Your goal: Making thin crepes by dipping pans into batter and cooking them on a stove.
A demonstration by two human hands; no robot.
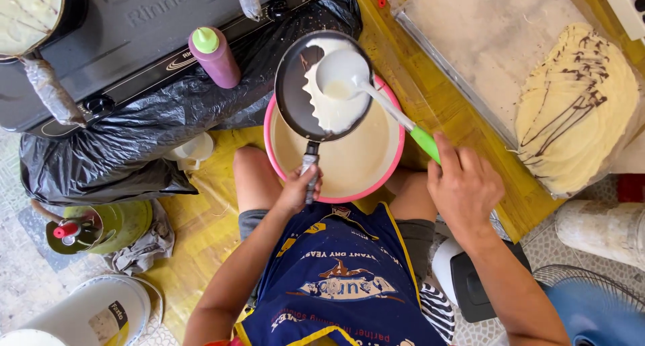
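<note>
Batter point(336, 107), runny and quick to spill, coats the small black pan point(306, 84) over the pink bowl point(396, 154); left hand point(299, 188) clasps the pan's handle; right hand point(463, 185) grips the green-handled ladle point(349, 77).

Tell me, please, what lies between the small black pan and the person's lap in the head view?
The pink bowl of pale batter sits there, right under the black pan that the left hand holds by its handle; the head view shows it.

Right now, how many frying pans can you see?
2: one small black pan held over the pink bowl, and one on the stove at the top left corner, partly cut off. Others may be hidden.
</note>
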